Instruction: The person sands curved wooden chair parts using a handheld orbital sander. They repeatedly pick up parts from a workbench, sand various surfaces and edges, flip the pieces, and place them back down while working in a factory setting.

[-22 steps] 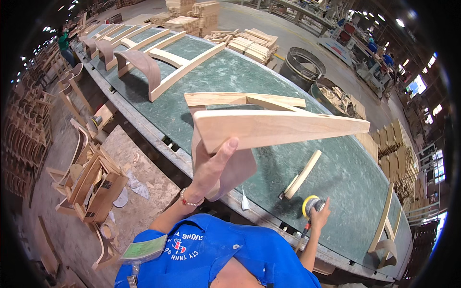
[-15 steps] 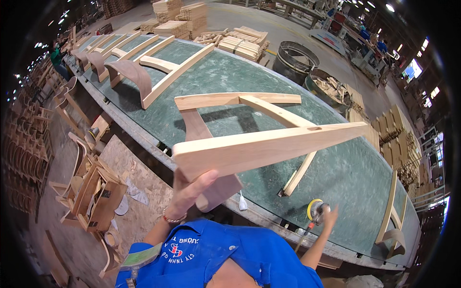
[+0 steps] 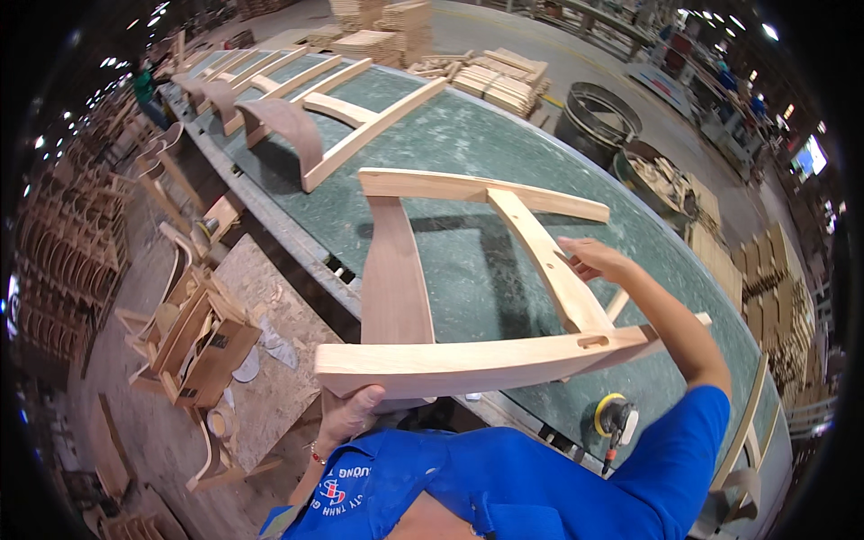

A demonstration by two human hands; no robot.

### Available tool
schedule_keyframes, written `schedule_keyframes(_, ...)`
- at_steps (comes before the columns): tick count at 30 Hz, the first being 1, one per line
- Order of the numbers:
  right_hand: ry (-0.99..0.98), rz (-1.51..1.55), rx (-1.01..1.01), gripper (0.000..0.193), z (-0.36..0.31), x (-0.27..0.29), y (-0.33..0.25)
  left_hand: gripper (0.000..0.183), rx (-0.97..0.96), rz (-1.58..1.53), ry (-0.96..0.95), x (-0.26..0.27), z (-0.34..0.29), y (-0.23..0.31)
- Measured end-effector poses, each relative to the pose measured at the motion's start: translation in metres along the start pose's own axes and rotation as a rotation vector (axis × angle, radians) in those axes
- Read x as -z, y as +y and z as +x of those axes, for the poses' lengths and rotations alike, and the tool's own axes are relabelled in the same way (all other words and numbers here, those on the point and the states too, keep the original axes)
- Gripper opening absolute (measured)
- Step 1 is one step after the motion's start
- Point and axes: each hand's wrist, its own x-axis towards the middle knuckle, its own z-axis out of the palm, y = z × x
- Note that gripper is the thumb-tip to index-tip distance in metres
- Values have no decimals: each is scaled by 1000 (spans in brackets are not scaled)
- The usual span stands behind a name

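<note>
A pale wooden chair frame (image 3: 450,364) stands tilted above the green-topped table, its near rail close to my body. My left hand (image 3: 349,416) grips that rail's left end, with the thumb on its face and the other fingers partly hidden below. A broad, darker curved panel (image 3: 394,270) joins the rails at the left. My right hand (image 3: 594,258) reaches over the frame beside the crossbar (image 3: 546,255); its fingers are stretched out and hold nothing. Whether they touch the crossbar I cannot tell. On the table to the right lies a round sander (image 3: 616,417) with a yellow-edged pad.
More chair frames (image 3: 373,135) line the far left of the green table (image 3: 468,121), and another frame (image 3: 747,441) lies at its right end. A wooden box of parts (image 3: 202,346) is at lower left. Beyond the table are dark drums (image 3: 598,121) and stacked wood (image 3: 504,79).
My right hand has left the sander and moved up and away to the crossbar. The chair frame's near rail has come lower and closer, held by my left hand.
</note>
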Motion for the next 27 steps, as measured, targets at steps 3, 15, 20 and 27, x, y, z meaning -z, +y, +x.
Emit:
schedule_keyframes(3,-160,349,-106,42,67,-15,11,57,-71,-19,-70,-8,-1,-4)
schedule_keyframes(15,133,716,252,46,-3,-60,22,90,-427,-18,33,53,-8,-53)
schedule_keyframes(20,522,623,623,53,-108,-54,15,101,-77,-541,81,41,-27,-2)
schedule_keyframes(27,891,884,954,51,-294,-82,37,91,602,-860,-274,73,-21,8)
